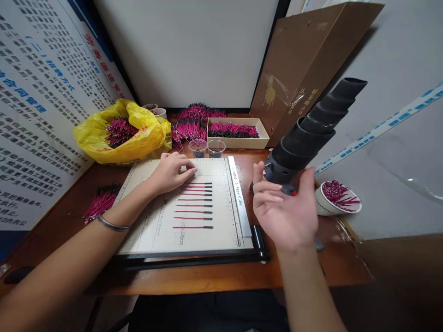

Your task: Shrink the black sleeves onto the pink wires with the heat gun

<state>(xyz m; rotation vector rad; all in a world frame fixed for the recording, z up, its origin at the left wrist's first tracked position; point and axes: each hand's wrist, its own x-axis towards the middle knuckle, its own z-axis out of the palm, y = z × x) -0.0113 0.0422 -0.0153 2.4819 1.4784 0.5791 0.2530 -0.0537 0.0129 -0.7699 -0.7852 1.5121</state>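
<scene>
Pink wires point(192, 206) with black right ends lie in a parallel row on the paper cutter point(221, 240), the farthest near the left hand point(173, 170), its fingers curled low; whether they pinch anything I cannot tell. Before a black stepped tube point(304, 143), the right hand point(285, 212) is raised, thumb spread from bent fingers. Bare board separates the black ends from the metal strip point(240, 198).

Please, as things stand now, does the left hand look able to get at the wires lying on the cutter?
Probably yes: the left hand is over the cutter, at the far end of the row of wires, and nothing covers the nearer ones.
</scene>
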